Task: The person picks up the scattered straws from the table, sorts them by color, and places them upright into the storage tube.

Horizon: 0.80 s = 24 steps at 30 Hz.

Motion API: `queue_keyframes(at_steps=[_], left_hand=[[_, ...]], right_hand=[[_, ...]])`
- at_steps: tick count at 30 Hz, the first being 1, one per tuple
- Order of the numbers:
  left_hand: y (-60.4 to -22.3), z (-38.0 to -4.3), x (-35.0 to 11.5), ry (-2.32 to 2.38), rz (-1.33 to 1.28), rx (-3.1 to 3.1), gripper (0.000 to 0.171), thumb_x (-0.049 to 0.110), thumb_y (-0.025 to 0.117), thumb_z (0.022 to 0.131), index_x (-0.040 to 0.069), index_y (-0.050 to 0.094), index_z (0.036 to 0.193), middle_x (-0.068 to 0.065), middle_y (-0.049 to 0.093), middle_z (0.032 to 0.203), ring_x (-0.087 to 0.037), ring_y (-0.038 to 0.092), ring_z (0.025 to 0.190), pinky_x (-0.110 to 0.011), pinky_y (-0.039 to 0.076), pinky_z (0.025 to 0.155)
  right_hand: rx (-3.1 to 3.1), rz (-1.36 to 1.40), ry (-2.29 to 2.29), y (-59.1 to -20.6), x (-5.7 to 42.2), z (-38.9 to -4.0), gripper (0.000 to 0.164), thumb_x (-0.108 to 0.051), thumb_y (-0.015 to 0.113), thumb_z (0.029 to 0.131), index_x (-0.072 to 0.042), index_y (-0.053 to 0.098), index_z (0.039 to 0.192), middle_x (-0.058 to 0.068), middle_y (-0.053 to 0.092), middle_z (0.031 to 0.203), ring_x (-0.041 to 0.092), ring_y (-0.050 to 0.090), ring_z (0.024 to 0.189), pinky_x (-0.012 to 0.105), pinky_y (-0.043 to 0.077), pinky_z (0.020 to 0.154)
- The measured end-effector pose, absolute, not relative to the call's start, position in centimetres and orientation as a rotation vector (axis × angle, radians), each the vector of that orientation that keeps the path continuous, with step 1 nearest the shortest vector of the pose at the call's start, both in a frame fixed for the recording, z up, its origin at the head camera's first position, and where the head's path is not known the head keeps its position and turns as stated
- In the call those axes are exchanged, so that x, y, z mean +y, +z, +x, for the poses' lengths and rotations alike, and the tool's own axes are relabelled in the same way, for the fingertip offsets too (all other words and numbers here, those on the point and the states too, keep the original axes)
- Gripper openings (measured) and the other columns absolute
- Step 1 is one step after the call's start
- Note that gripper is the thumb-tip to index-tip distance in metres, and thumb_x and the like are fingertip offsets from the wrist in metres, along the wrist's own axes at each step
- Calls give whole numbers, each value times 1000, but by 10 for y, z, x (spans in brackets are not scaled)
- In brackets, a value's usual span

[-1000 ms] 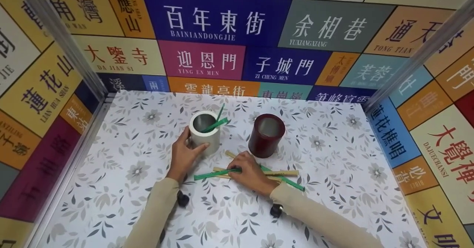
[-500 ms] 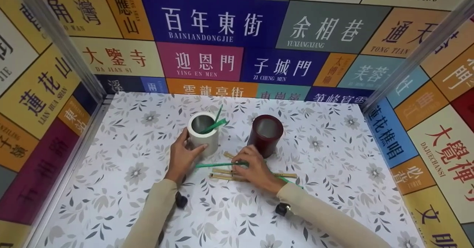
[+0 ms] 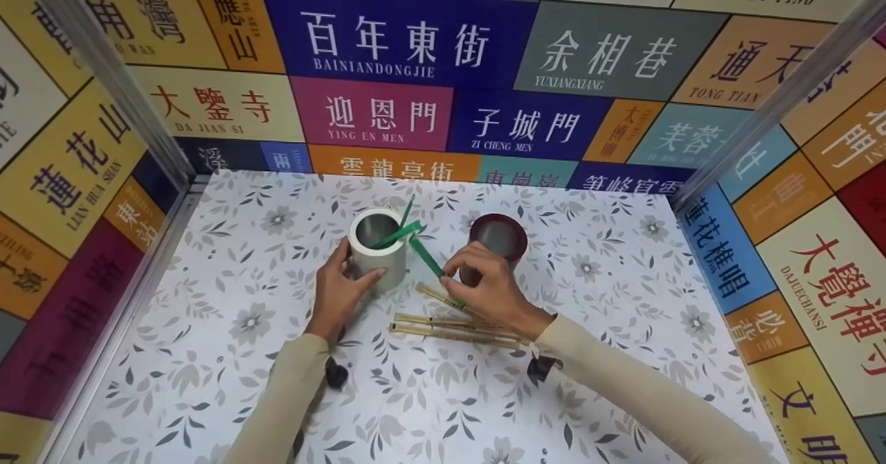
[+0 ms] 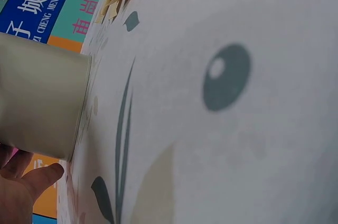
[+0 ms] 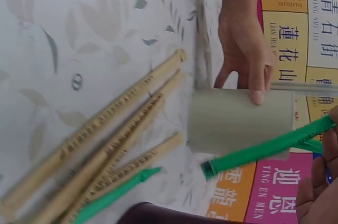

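Observation:
My left hand point(image 3: 340, 291) grips the side of a white cylindrical cup point(image 3: 381, 263), thumb in front. Two thin green sticks point(image 3: 400, 234) lean out of its mouth. My right hand point(image 3: 488, 280) pinches another green stick point(image 3: 426, 256), printed and flat, raised at a tilt with its free end near the cup's right rim. In the right wrist view this green stick point(image 5: 264, 150) passes in front of the white cup point(image 5: 237, 123). Below my right hand lie several tan printed sticks point(image 3: 429, 325) and one more green stick point(image 5: 113, 195), largely hidden in the head view.
A dark red cup point(image 3: 509, 228) stands upright just behind my right hand, partly covered by it. The table point(image 3: 242, 381) has a floral cover. Panels with printed characters point(image 3: 394, 41) wall the back and both sides.
My right hand has lifted the green stick off the table and turned it from lying flat to tilted, bringing its end up beside the white cup. My left hand stays on the cup.

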State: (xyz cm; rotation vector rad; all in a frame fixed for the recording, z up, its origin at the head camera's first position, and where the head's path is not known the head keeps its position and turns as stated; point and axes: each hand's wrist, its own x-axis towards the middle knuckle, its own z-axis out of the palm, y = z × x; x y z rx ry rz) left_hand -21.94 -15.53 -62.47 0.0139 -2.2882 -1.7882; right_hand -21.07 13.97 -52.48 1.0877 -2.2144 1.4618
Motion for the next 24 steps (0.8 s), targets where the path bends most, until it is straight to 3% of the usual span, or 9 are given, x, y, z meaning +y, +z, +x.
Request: queue_keyframes(at_steps=[2,4,6,9,13,20,24], left_hand=[[-624,-219,-155,-1795,19,-2285,97,26,98,87,18,46,169,-8,60,159,-32,53,150,-46,46,124],[-624,-219,-155,-1798,22,-2286,96,26,98,87,19,47,169,-8,60,159,-32,53,150,-46,47,123],[-624,-219,-155,-1795,25,-2290,96,27,98,87,19,47,169,-7,59,160,-31,52,151,-46,46,124],[-624,-218,-155,-1784,30,-2300,98,27,97,88,17,45,170,-9,58,162,-32,51,152,-46,45,125],[-626,-218,-155,-1762,37,-2326,101,28,97,88,13,41,171,-11,55,164,-32,51,153,-47,44,125],[-627,-220,-155,-1748,25,-2311,99,27,97,87,13,45,169,-11,60,160,-32,54,150,-51,44,125],[-625,-221,-155,-1731,43,-2317,98,27,98,86,13,46,169,-10,61,159,-32,55,149,-50,43,126]], right_hand=[[-2200,1074,1470,-516,137,-213,14,8,83,91,-4,78,96,9,73,93,24,62,85,32,50,97],[-2185,1073,1479,-506,134,-214,15,12,81,90,-2,77,95,11,74,93,25,63,84,32,51,98],[-2173,1072,1492,-493,130,-212,14,15,79,91,1,76,95,16,73,93,25,61,75,30,53,92],[-2175,1067,1515,-474,125,-211,11,15,76,93,5,74,97,20,71,94,25,52,67,32,44,65],[-2206,1016,1500,-460,118,-211,8,11,76,94,5,73,99,21,70,94,27,54,73,36,43,62],[-2181,920,1482,-446,102,-221,6,8,79,95,5,74,98,19,73,94,30,64,88,40,52,79],[-2113,883,1593,-441,92,-225,5,11,76,96,7,74,98,21,71,95,36,63,92,57,53,88]])
